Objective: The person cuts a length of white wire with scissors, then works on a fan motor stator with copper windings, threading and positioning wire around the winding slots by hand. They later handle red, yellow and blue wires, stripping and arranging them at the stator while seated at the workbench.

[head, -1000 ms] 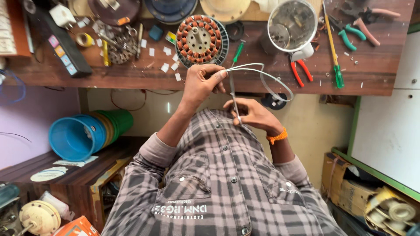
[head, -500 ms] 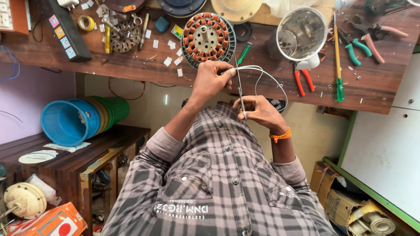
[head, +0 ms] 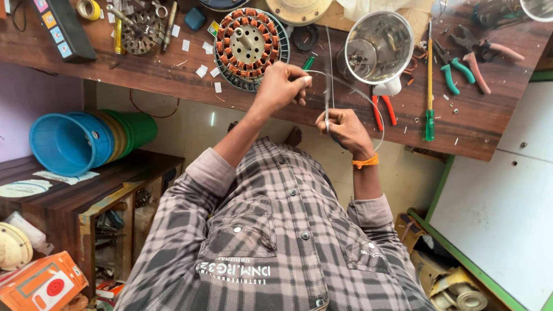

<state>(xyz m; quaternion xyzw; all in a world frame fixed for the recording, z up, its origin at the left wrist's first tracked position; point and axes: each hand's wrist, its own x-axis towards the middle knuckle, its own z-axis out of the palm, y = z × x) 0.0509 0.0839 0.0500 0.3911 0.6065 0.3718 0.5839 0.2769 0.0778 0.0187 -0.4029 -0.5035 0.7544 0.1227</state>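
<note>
Pinching a thin white sleeve tube (head: 351,92), the left hand (head: 283,86) is closed on one end just below the copper-wound stator (head: 249,46). The right hand (head: 341,126), to the right of the stator and lower, is clamped on the other end, so the tube loops between them. A steel jar (head: 377,49) stands right of the stator on the wooden tabletop (head: 144,66).
</note>
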